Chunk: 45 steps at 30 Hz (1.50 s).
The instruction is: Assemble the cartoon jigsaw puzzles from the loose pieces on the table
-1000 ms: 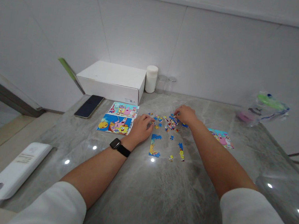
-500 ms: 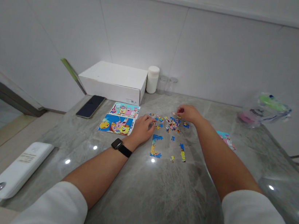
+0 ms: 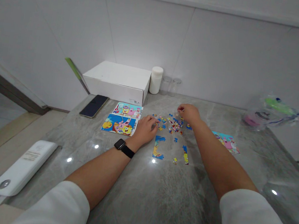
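Loose jigsaw puzzle pieces [image 3: 175, 125] lie in a small heap on the grey table. My right hand [image 3: 189, 113] is at the far edge of this heap, thumb and fingers pinched on a small puzzle piece [image 3: 177, 114]. At the heap's left side my left hand [image 3: 146, 129] rests on the table, fingers curled and thumb near the forefinger; anything between them is too small to name. Nearer to me lie a joined C-shaped puzzle section [image 3: 157, 148], a joined strip [image 3: 185, 155] and two single pieces, one blue [image 3: 176, 140], one yellow [image 3: 175, 160].
Left of my left hand lie two cartoon picture cards [image 3: 120, 124] and a phone [image 3: 94, 106]. Behind stand a white box [image 3: 116, 82], a white bottle [image 3: 156, 80] and two glass jars [image 3: 170, 87]. Rightward are another card [image 3: 226, 141] and a plastic bag [image 3: 270, 113]; a white device [image 3: 22, 168] sits front left.
The view has shifted slightly, so the table things appear a little further right. My right hand stays at the heap's far edge with its fingers pinched; my left hand has barely moved.
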Tool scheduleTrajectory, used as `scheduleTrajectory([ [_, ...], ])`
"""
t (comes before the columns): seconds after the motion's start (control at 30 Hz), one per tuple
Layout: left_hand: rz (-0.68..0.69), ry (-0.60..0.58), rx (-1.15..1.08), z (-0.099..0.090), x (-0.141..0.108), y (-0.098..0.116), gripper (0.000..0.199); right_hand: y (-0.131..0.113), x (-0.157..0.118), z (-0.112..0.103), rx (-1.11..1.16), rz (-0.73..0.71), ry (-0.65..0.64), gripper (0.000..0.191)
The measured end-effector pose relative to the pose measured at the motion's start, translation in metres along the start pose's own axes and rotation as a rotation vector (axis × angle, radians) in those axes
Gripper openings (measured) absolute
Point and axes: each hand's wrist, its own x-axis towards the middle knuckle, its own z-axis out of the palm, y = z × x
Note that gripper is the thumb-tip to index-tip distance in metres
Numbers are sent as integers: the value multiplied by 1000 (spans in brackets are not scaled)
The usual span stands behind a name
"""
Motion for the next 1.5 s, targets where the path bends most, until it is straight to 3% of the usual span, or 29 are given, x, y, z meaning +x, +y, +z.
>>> scheduleTrajectory([
  [0.27,-7,22,-21,0,0,0,27,11,7,13,17,13,-171,22],
  [0.4,-8,34,-33,1,1,0,27,11,9,9,48,7,-122,17],
  [0.53,-27,28,-40,-1,1,1,27,9,0,5,-79,-25,-21,21],
  [0.73,-39,30,-66,-1,2,0,27,2,-13,1,-158,-107,-116,25],
  [0.87,-45,43,-77,0,2,0,27,-8,-6,0,-78,-116,-74,29],
  [1.07,-53,50,-70,-2,2,2,27,-22,7,4,-56,-218,-134,36],
  [1.3,-58,48,-59,-1,3,2,27,-22,16,1,-76,-182,-238,31],
  [1.5,-46,51,-56,0,2,0,27,-17,7,-8,117,-140,-175,13],
])
